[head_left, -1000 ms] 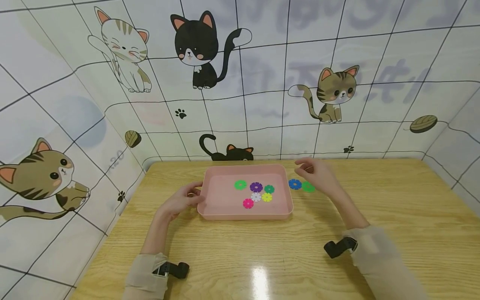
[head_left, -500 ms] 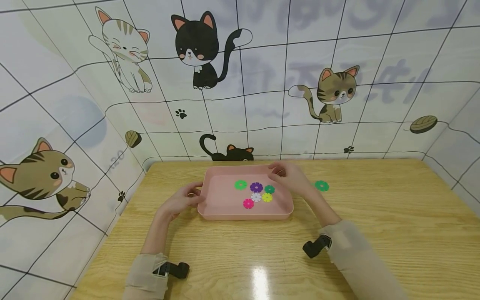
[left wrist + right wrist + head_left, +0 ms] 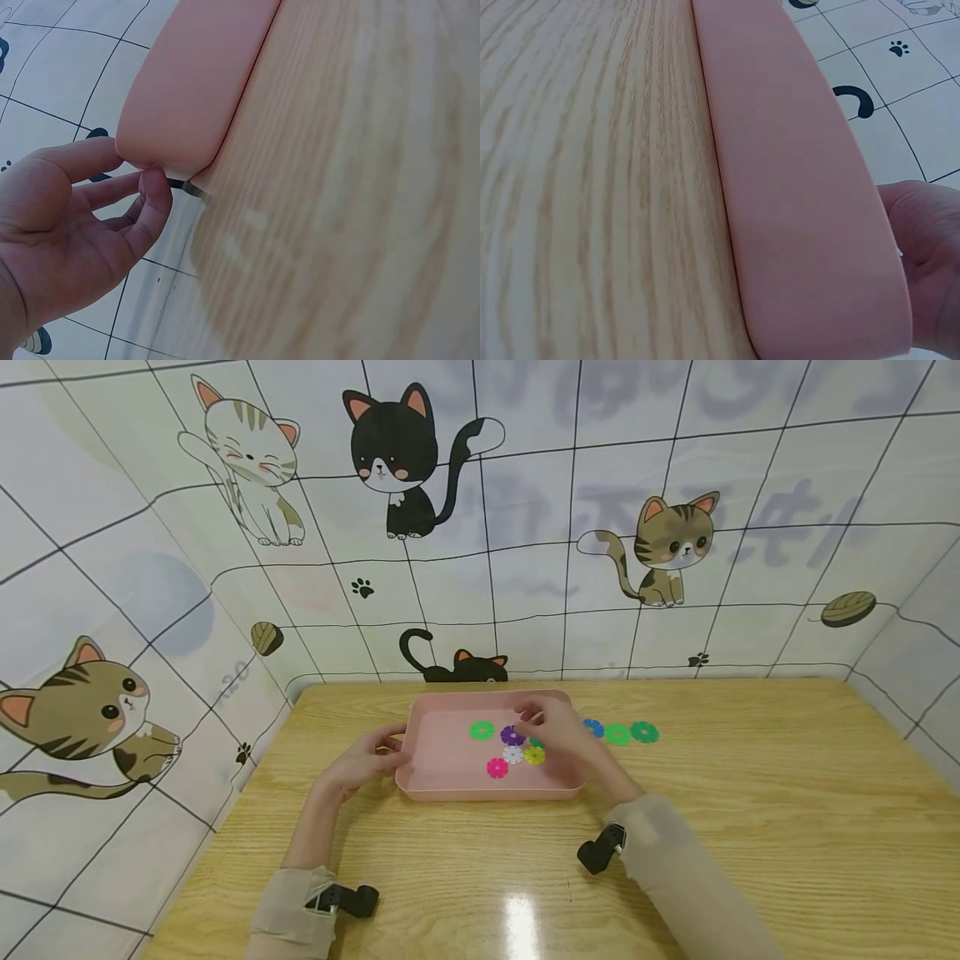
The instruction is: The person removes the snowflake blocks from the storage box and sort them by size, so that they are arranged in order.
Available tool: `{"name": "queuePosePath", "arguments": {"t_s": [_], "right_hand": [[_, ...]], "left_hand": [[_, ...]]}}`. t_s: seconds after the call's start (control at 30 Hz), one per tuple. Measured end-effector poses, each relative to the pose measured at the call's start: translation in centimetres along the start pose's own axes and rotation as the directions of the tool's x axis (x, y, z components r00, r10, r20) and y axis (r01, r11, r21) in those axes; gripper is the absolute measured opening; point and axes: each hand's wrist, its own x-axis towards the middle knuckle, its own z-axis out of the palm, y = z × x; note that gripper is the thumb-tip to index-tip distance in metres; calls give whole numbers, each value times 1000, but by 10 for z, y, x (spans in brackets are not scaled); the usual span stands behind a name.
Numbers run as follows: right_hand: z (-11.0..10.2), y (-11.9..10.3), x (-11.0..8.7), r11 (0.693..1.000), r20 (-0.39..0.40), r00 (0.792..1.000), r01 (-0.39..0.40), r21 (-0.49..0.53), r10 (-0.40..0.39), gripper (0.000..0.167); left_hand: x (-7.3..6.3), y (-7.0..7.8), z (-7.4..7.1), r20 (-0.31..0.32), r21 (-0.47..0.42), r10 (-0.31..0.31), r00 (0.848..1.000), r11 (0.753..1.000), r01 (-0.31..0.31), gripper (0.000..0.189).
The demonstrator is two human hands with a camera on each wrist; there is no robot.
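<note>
A shallow pink tray (image 3: 450, 768) lies on the wooden table, with several notched snowflake discs inside. My left hand (image 3: 365, 760) holds the tray's left end; in the left wrist view its thumb and bent fingers (image 3: 156, 187) touch the end wall. Over the tray's right half hangs my right hand (image 3: 557, 727), fingertips beside the purple disc (image 3: 511, 737), with no disc visible between them. It partly covers the dark green disc (image 3: 536, 743). Light green (image 3: 482, 730), white (image 3: 513, 755), yellow (image 3: 535, 756) and pink (image 3: 497, 767) discs lie around. In the right wrist view, the tray wall hides the fingers.
Right of the tray, a blue disc (image 3: 595, 727), a light green disc (image 3: 618, 734) and a dark green disc (image 3: 645, 732) lie in a row on the table (image 3: 480, 860). A wall covering with cartoon cats (image 3: 393, 452) stands behind and beside the table.
My right hand has moved left from above the row of discs to inside the tray, near the purple disc. The row's dark green disc has come into view. My left hand stays put.
</note>
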Motion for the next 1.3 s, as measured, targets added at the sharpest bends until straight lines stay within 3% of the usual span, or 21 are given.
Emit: {"name": "queuePosePath", "arguments": {"t_s": [0.4, 0.7, 0.97, 1.13, 1.3], "right_hand": [[14, 9, 9, 992, 10, 996, -90, -85, 91, 40], [15, 6, 9, 987, 27, 990, -139, -74, 142, 32], [15, 6, 8, 995, -1, 997, -73, -68, 73, 23], [11, 5, 7, 1000, -52, 999, -7, 18, 8, 19], [4, 3, 5, 995, -61, 998, 12, 94, -7, 21]], "left_hand": [[-1, 1, 1, 0, 11, 7, 1000, 1000, -7, 64], [-1, 2, 1, 0, 6, 3, 1000, 1000, -3, 64], [-1, 1, 1, -2, 8, 14, 1000, 1000, -14, 63], [-1, 1, 2, -1, 10, 13, 1000, 1000, -13, 62], [-1, 0, 1, -10, 3, 5, 1000, 1000, -5, 62]]}}
